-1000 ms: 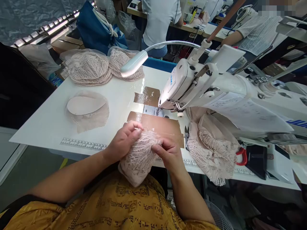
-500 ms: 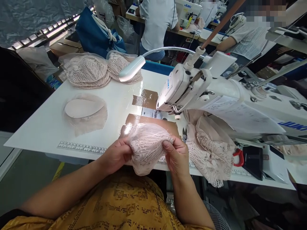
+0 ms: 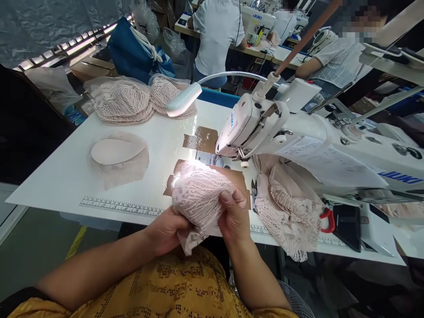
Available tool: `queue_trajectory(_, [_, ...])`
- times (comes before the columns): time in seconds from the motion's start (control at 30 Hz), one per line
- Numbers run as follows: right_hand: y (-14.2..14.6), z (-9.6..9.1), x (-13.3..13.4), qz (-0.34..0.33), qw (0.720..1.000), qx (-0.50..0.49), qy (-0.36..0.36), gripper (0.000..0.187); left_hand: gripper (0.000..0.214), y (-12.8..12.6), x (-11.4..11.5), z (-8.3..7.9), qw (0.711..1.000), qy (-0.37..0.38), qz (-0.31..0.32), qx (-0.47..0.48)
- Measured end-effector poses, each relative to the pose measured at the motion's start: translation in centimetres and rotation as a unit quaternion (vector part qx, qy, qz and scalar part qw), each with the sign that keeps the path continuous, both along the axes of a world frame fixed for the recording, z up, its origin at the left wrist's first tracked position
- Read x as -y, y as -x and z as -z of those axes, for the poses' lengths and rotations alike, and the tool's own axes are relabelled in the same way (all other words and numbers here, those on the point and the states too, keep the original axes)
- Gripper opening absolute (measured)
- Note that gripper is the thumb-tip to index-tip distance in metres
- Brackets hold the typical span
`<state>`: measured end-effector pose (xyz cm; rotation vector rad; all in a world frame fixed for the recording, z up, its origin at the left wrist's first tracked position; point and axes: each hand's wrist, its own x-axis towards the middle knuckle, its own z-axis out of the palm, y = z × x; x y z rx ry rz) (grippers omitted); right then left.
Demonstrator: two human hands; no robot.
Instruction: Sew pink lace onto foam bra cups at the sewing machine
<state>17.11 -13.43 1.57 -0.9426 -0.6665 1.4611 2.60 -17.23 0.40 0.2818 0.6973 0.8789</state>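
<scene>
A pale pink lace bra cup (image 3: 200, 194) is stretched between my hands, just in front of the sewing machine (image 3: 245, 128). My left hand (image 3: 170, 232) pinches its lower left edge, the fingertips partly hidden by the lace. On the other side, my right hand (image 3: 234, 216) grips the right edge with the thumb on top. The needle area lies beyond the cup, between pieces of brown tape (image 3: 203, 139). Small black thread snips (image 3: 254, 194) rest right of my right hand, beside a heap of lace pieces (image 3: 288, 207).
On the white table (image 3: 66, 172), a smooth oval cup pad (image 3: 117, 151) lies on sheer fabric at the left. Stacked lace cups (image 3: 122, 100) stand behind it. A lamp (image 3: 183, 100) reaches over the table. Red-handled scissors (image 3: 327, 220) and a dark phone-like slab (image 3: 347, 225) lie at the right. Co-workers sit beyond.
The lace cup has been turned and tilted, with its lace face now upward and a corner hanging down. My left hand has shifted right and down; my right hand moved slightly left.
</scene>
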Motion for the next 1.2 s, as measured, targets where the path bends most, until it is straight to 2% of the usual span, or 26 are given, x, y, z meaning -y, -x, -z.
queue_trajectory(0.03, [-0.2,-0.1,-0.2,0.013,1.0,-0.007,0.003,0.022,0.028,0.5,0.2,0.4,1.0,-0.019,0.017,-0.017])
queue_trajectory(0.1, [-0.8,-0.3,-0.7,0.047,0.999,-0.013,0.002,0.023,0.006,2.2,0.5,1.0,0.991,-0.08,0.103,-0.023])
queue_trajectory(0.17, [-1.6,-0.5,-1.0,0.062,0.998,-0.004,-0.004,0.025,0.018,4.6,0.6,1.1,0.962,-0.15,0.227,-0.004])
queue_trajectory(0.23, [-2.1,-0.8,-1.1,0.027,0.999,0.025,-0.011,0.024,0.028,7.0,0.3,0.2,0.921,-0.235,0.31,-0.017])
queue_trajectory(0.27, [-2.2,-0.9,-1.1,-0.014,0.998,0.051,-0.019,0.022,0.026,8.0,0.0,-0.6,0.909,-0.287,0.301,-0.039])
queue_trajectory(0.3, [-2.2,-1.2,-1.0,-0.07,0.994,0.083,-0.032,0.02,0.019,8.7,-0.5,-1.5,0.911,-0.335,0.229,-0.07])
queue_trajectory(0.33, [-2.0,-1.5,-0.8,-0.132,0.982,0.12,-0.052,0.017,0.01,9.1,-1.1,-2.4,0.913,-0.362,0.128,-0.139])
queue_trajectory(0.37, [-1.7,-1.8,-0.6,-0.194,0.965,0.158,-0.08,0.013,0.025,9.3,-1.6,-3.2,0.896,-0.388,0.056,-0.209])
queue_trajectory(0.4, [-1.4,-2.1,-0.3,-0.25,0.942,0.195,-0.111,0.01,0.051,9.3,-2.2,-3.8,0.873,-0.408,0.019,-0.269])
queue_trajectory(0.43, [-1.1,-2.5,-0.1,-0.293,0.917,0.229,-0.144,0.007,0.072,9.0,-2.8,-4.2,0.852,-0.421,0.025,-0.31])
queue_trajectory(0.47, [-0.7,-2.8,0.0,-0.317,0.895,0.261,-0.177,0.006,0.083,8.6,-3.3,-4.4,0.836,-0.429,0.055,-0.337])
queue_trajectory(0.5, [-0.5,-2.9,0.1,-0.324,0.876,0.292,-0.207,0.007,0.084,8.2,-3.6,-4.3,0.826,-0.432,0.096,-0.348])
queue_trajectory(0.57, [-0.2,-3.1,0.2,-0.296,0.853,0.349,-0.251,0.01,0.066,7.2,-4.0,-3.7,0.821,-0.424,0.166,-0.344])
queue_trajectory(0.6, [-0.2,-3.0,0.1,-0.269,0.848,0.372,-0.265,0.009,0.055,6.9,-4.0,-3.4,0.826,-0.416,0.18,-0.336])
queue_trajectory(0.7, [-0.2,-2.5,-0.2,-0.185,0.852,0.409,-0.27,0.005,0.037,6.3,-3.7,-2.6,0.846,-0.391,0.182,-0.312])
queue_trajectory(0.77, [-0.2,-2.2,-0.3,-0.159,0.859,0.413,-0.256,0.008,0.034,6.3,-3.6,-2.4,0.853,-0.384,0.181,-0.303])
queue_trajectory(0.9, [0.1,-1.7,-0.3,-0.137,0.88,0.395,-0.228,0.01,0.031,6.6,-3.7,-2.6,0.849,-0.392,0.195,-0.296])
queue_trajectory(1.0, [0.2,-1.4,-0.3,-0.13,0.893,0.38,-0.203,0.009,0.03,6.7,-4.1,-2.8,0.857,-0.378,0.19,-0.295])
queue_trajectory(1.2, [0.2,-1.5,-0.4,-0.122,0.893,0.389,-0.191,0.012,0.028,6.3,-5.1,-3.2,0.854,-0.385,0.179,-0.3])
